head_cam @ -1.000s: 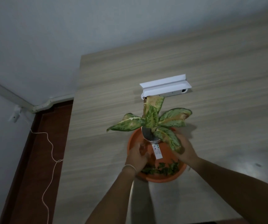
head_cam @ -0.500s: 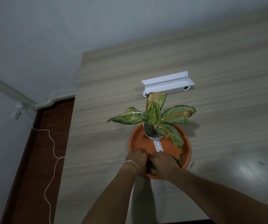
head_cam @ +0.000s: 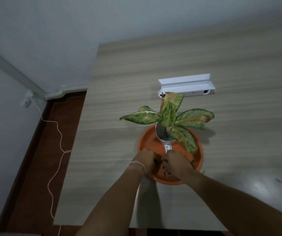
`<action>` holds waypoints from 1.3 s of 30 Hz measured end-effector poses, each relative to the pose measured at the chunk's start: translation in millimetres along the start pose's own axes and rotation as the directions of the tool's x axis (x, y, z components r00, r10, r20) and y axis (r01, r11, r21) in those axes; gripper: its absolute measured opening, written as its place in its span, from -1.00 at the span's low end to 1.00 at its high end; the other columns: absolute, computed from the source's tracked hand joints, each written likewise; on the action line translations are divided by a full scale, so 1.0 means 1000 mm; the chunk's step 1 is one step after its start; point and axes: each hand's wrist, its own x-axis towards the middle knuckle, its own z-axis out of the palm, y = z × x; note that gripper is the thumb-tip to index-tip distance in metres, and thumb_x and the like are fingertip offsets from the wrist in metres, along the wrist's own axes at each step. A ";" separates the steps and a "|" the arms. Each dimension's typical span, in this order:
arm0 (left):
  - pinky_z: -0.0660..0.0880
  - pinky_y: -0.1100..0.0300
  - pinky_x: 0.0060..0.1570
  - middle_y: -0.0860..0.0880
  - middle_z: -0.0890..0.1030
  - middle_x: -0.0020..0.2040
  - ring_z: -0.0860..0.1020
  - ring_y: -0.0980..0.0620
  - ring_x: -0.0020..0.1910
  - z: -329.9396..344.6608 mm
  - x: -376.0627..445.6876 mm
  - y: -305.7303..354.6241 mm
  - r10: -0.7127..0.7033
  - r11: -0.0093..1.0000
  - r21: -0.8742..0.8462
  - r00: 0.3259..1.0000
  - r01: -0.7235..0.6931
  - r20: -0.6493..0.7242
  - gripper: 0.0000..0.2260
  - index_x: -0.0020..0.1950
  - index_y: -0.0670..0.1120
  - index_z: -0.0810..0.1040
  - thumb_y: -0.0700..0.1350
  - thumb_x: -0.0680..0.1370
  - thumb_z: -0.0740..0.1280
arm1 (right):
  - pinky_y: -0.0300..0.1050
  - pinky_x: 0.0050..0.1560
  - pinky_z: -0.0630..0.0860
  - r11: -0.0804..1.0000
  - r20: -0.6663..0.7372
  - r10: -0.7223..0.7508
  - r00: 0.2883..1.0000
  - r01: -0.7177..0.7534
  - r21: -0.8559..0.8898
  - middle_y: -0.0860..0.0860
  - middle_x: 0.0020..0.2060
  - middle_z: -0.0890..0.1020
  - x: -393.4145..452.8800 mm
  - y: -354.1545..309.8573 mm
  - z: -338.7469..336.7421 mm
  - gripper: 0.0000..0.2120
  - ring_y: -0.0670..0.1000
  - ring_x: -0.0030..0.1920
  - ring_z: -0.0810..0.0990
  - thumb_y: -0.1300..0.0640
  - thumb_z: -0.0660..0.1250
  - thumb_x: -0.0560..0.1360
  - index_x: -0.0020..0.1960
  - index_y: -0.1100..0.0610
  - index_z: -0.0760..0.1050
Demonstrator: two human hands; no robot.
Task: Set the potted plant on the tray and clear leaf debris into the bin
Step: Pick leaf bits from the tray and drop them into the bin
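The potted plant [head_cam: 169,116], with speckled green and brown leaves in a small white pot [head_cam: 164,135], stands in the far part of a round orange tray [head_cam: 147,138] on the wooden table. Both my hands are down in the near part of the tray, side by side. My left hand [head_cam: 146,159] and my right hand [head_cam: 174,163] have their fingers curled together over dark leaf debris [head_cam: 165,172]. Most of the debris is hidden under them; a few dark bits show beside the right hand. No bin is in view.
A white folded stand-like object [head_cam: 186,85] lies on the table [head_cam: 119,82] just behind the plant. The table's left edge drops to a brown floor [head_cam: 39,159] with a loose white cord [head_cam: 58,150]. A grey wall stands behind.
My hands left the pot's sides and came together at the tray's near edge. The green leaf bits seen there a second ago are now mostly under my fingers.
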 end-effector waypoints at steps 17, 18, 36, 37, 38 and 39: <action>0.55 0.19 0.10 -0.03 0.73 -0.01 0.64 0.00 0.00 0.002 -0.040 0.048 -0.105 0.978 -0.197 0.971 0.062 -0.214 -0.82 -0.01 -0.05 0.72 -0.15 0.45 0.37 | 0.03 0.02 0.59 0.999 -0.043 -0.017 0.999 0.019 0.043 0.02 0.00 0.65 -0.053 0.025 -0.069 -0.76 0.13 0.04 0.60 -0.08 0.20 0.46 0.01 -0.06 0.58; 0.54 0.21 0.09 -0.02 0.73 -0.01 0.65 0.01 0.00 0.004 -0.041 0.049 -0.112 0.974 -0.217 0.969 0.063 -0.222 -0.82 -0.01 -0.05 0.72 -0.15 0.45 0.37 | 0.02 0.02 0.58 0.998 -0.044 -0.035 0.998 0.037 0.051 0.05 0.01 0.66 -0.057 0.022 -0.073 -0.79 0.15 0.04 0.61 -0.03 0.23 0.47 0.01 -0.04 0.60; 0.58 0.23 -0.06 -0.07 0.75 -0.19 0.67 0.06 -0.20 -0.013 -0.129 0.009 -0.294 0.917 -0.384 0.830 0.106 -0.474 -0.90 -0.13 -0.08 0.74 -0.17 0.39 0.45 | 0.00 -0.36 0.44 0.955 -0.047 -0.278 0.960 0.281 0.098 0.04 -0.46 0.59 -0.047 -0.057 -0.052 -0.77 0.04 -0.41 0.53 0.03 0.25 0.37 -0.38 0.15 0.49; 0.59 0.24 -0.06 -0.07 0.75 -0.19 0.67 0.09 -0.21 -0.010 -0.141 -0.001 -0.310 0.907 -0.409 0.819 0.103 -0.483 -0.91 -0.13 -0.08 0.73 -0.18 0.40 0.45 | -0.01 -0.34 0.45 0.949 -0.043 -0.298 0.954 0.300 0.098 0.06 -0.41 0.63 -0.047 -0.069 -0.046 -0.77 0.06 -0.37 0.57 0.02 0.23 0.37 -0.33 0.15 0.54; 0.60 0.25 -0.06 -0.06 0.75 -0.20 0.65 0.13 -0.24 -0.008 -0.155 -0.012 -0.329 0.896 -0.433 0.806 0.101 -0.492 -0.91 -0.13 -0.08 0.74 -0.18 0.41 0.45 | -0.02 -0.30 0.46 0.942 -0.036 -0.320 0.947 0.322 0.094 0.06 -0.34 0.68 -0.049 -0.083 -0.040 -0.76 0.08 -0.31 0.60 0.03 0.23 0.38 -0.25 0.13 0.62; 0.59 0.27 -0.07 -0.05 0.75 -0.20 0.64 0.16 -0.26 -0.004 -0.170 -0.025 -0.353 0.884 -0.455 0.792 0.108 -0.498 -0.91 -0.13 -0.08 0.74 -0.19 0.41 0.45 | -0.05 -0.27 0.47 0.934 -0.031 -0.348 0.937 0.349 0.080 0.04 -0.27 0.71 -0.052 -0.099 -0.034 -0.77 0.07 -0.26 0.63 0.06 0.25 0.41 -0.15 0.10 0.67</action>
